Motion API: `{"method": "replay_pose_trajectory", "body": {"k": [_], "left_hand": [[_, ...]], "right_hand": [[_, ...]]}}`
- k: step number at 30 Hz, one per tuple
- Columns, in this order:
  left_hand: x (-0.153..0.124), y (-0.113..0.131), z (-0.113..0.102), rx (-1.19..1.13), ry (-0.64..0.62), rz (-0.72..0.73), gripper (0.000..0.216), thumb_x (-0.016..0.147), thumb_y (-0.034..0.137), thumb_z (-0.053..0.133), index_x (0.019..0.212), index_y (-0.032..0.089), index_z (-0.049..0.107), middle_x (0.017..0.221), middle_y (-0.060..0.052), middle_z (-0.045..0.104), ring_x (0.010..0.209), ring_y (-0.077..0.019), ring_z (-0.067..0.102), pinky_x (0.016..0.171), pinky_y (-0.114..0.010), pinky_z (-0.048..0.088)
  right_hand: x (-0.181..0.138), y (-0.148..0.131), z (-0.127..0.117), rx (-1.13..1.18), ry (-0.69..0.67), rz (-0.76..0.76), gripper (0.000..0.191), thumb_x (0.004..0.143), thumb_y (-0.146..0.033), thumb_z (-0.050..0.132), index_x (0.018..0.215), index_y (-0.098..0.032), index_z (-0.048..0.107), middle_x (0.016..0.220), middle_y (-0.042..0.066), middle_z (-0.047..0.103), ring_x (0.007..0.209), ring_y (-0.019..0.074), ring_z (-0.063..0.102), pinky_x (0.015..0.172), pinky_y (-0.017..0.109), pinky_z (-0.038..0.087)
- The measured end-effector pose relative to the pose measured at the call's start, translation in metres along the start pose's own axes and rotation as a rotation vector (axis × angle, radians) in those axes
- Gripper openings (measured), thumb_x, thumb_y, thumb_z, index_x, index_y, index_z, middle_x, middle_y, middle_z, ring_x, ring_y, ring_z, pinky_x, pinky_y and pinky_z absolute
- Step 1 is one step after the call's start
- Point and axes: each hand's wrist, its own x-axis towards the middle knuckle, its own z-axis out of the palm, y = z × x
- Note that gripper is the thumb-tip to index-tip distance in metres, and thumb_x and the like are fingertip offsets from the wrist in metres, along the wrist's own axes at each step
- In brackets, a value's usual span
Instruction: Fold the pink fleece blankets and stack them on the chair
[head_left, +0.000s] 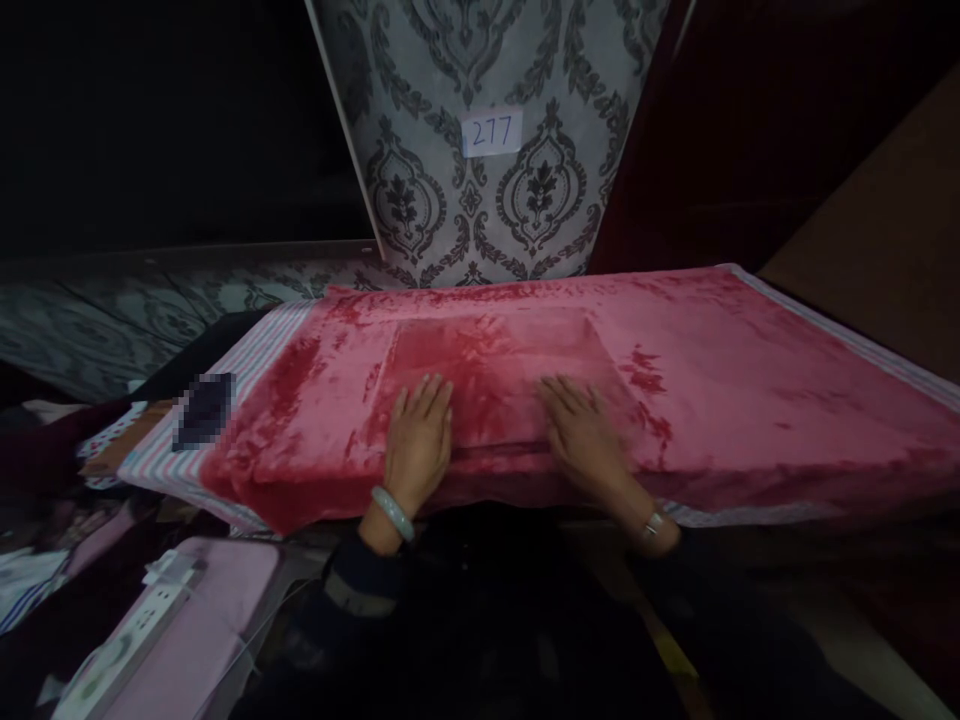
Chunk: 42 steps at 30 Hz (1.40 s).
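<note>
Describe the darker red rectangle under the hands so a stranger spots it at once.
Below the patterned wall, find the pinkish-red cloth spread wide. Near its middle, the left hand and the blurred right hand lie over the near part of the darker rectangle. Its straight edges and deeper red set it apart from the paler, blotchy cloth.

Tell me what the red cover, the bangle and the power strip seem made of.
Red cover: plush, velvety-looking fabric; darker patches suggest brushed nap. Bangle: smooth, pale green, possibly jade, though glass could look alike. Power strip: probably rigid white plastic, judging by its straight-edged casing.
</note>
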Motion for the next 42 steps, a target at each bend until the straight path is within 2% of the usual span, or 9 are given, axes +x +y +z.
{"method": "replay_pose_trajectory", "body": {"k": [5,9,16,21,25,29,34,37,42], "left_hand": [[0.058,-0.003,0.021,0.095,-0.081,-0.084,0.057,0.097,0.021,0.040,0.153,0.010,0.047,0.160,-0.019,0.045,0.151,-0.0313,0.038,0.124,-0.061,0.025],[0.058,-0.011,0.053,0.118,-0.204,-0.113,0.057,0.098,0.025,0.039,0.153,0.016,0.048,0.159,-0.018,0.046,0.151,-0.0326,0.038,0.121,-0.067,0.027],[0.052,-0.017,0.059,0.120,-0.194,-0.104,0.056,0.100,0.029,0.039,0.153,0.016,0.049,0.161,-0.018,0.043,0.151,-0.0331,0.039,0.120,-0.066,0.029],[0.053,-0.013,0.058,0.106,-0.182,-0.103,0.055,0.100,0.029,0.039,0.152,0.014,0.050,0.161,-0.019,0.043,0.150,-0.0345,0.039,0.120,-0.068,0.028],[0.043,-0.021,0.056,0.034,-0.193,-0.079,0.054,0.101,0.030,0.040,0.153,0.016,0.049,0.161,-0.017,0.043,0.153,-0.0319,0.036,0.123,-0.065,0.026],[0.061,-0.044,0.038,-0.180,-0.235,0.017,0.055,0.102,0.033,0.043,0.155,0.021,0.045,0.161,-0.013,0.044,0.152,-0.0273,0.038,0.122,-0.056,0.034],[0.154,-0.050,0.016,-0.148,-0.208,0.030,0.056,0.103,0.032,0.039,0.156,0.014,0.043,0.164,-0.014,0.038,0.154,-0.0273,0.032,0.125,-0.053,0.030],[0.184,-0.042,0.033,0.040,-0.308,-0.104,0.055,0.103,0.031,0.039,0.155,0.016,0.044,0.165,-0.014,0.038,0.155,-0.0286,0.031,0.125,-0.060,0.025],[0.162,-0.045,0.082,0.216,-0.333,-0.163,0.055,0.105,0.032,0.029,0.156,0.020,0.044,0.165,-0.010,0.039,0.155,-0.0289,0.030,0.126,-0.065,0.015]], "right_hand": [[0.081,-0.058,0.017,0.050,-0.174,-0.129,0.063,0.094,-0.017,0.042,0.156,-0.013,0.044,0.164,0.012,0.039,0.155,0.0278,0.029,0.125,0.056,0.020],[0.089,-0.060,0.049,0.028,-0.260,-0.113,0.055,0.101,-0.025,0.038,0.154,-0.013,0.047,0.162,0.013,0.042,0.153,0.0275,0.034,0.124,0.056,0.025],[0.046,0.045,0.058,-0.089,-0.053,0.050,0.062,0.103,-0.051,0.038,0.154,-0.016,0.049,0.159,0.018,0.046,0.150,0.0322,0.038,0.119,0.059,0.033],[0.002,0.131,0.045,-0.119,-0.105,0.287,0.071,0.102,-0.060,0.030,0.156,-0.017,0.045,0.159,0.018,0.046,0.149,0.0328,0.041,0.116,0.061,0.037],[-0.002,0.162,0.022,-0.137,-0.055,0.331,0.071,0.101,-0.061,0.032,0.155,-0.017,0.046,0.158,0.020,0.046,0.148,0.0358,0.041,0.114,0.064,0.038],[0.053,0.130,0.003,-0.113,-0.110,0.139,0.065,0.102,-0.052,0.035,0.153,-0.015,0.049,0.160,0.020,0.044,0.149,0.0344,0.040,0.116,0.059,0.037],[0.156,0.031,0.014,-0.012,-0.291,-0.152,0.063,0.102,-0.040,0.039,0.159,-0.013,0.040,0.164,0.016,0.036,0.152,0.0301,0.035,0.122,0.052,0.032],[0.185,-0.007,0.041,-0.009,-0.323,-0.132,0.061,0.103,-0.033,0.037,0.158,-0.009,0.039,0.166,0.017,0.033,0.154,0.0291,0.030,0.124,0.053,0.026],[0.176,-0.013,0.085,-0.010,-0.230,-0.103,0.056,0.104,-0.028,0.033,0.157,-0.011,0.044,0.164,0.015,0.037,0.153,0.0271,0.032,0.125,0.053,0.021]]}}
